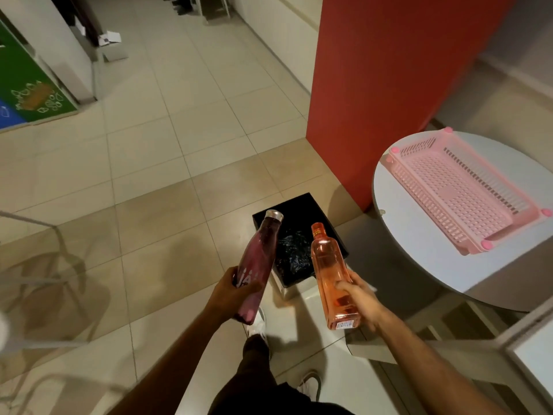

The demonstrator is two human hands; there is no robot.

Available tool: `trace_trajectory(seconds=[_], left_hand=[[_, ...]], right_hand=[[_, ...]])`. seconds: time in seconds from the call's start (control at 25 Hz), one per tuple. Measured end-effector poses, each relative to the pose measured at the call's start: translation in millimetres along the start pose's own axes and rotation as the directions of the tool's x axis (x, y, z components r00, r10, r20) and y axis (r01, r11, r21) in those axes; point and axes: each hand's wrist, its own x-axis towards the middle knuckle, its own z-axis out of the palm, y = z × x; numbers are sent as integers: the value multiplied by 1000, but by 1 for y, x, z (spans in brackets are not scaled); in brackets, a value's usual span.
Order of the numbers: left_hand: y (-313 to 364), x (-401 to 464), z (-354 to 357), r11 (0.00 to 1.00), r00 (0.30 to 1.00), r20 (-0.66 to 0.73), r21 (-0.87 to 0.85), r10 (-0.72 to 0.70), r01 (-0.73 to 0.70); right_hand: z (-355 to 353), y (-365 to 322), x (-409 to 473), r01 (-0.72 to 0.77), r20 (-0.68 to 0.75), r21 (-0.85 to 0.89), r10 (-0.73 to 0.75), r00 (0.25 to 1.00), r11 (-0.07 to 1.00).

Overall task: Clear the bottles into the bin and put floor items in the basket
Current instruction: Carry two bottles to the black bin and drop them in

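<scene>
My left hand (pixel 236 293) grips a dark maroon metal bottle (pixel 260 259) with a silver cap, its top tilted toward the bin. In my right hand (pixel 359 301) is a clear orange plastic bottle (pixel 330 271) with an orange cap, held by its lower half. Both bottles hover over the near edge of a black square bin (pixel 302 205) lined with a black bag, which stands on the floor by the red wall. A pink perforated basket (pixel 457 187) lies on the round white table (pixel 419 265) to the right.
A red pillar (pixel 389 85) rises behind the bin. Green and blue recycling bins (pixel 21 85) stand at far left. A small white box (pixel 112 46) lies on the tiled floor far back. A chair frame (pixel 45 265) sits at left; my white shoes (pixel 257 324) are below.
</scene>
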Motion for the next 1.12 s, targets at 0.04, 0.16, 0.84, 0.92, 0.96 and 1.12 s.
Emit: trace_trajectory(seconds=[0.04, 0.16, 0.84, 0.92, 0.96, 1.12], left_hand=[[6, 19, -4, 1000, 1000, 11, 11, 5, -5], [26, 82, -20, 996, 997, 73, 84, 0, -6], [24, 276, -5, 960, 970, 200, 268, -135, 78], [-10, 313, 10, 953, 969, 214, 298, -122, 54], [-29, 335, 18, 952, 969, 215, 303, -120, 51], [-66, 362, 35, 946, 971, 209, 321, -112, 40]], right_hand=[[2, -8, 10, -12, -12, -9, 12, 1000, 1000], [16, -33, 44, -53, -62, 5, 54, 997, 999], [50, -30, 276, -305, -232, -165, 264, 936, 938], [61, 0, 342, -322, -233, -284, 261, 937, 903], [69, 19, 379, -326, -221, -335, 262, 939, 884], [93, 67, 441, -358, -257, -417, 269, 928, 836]])
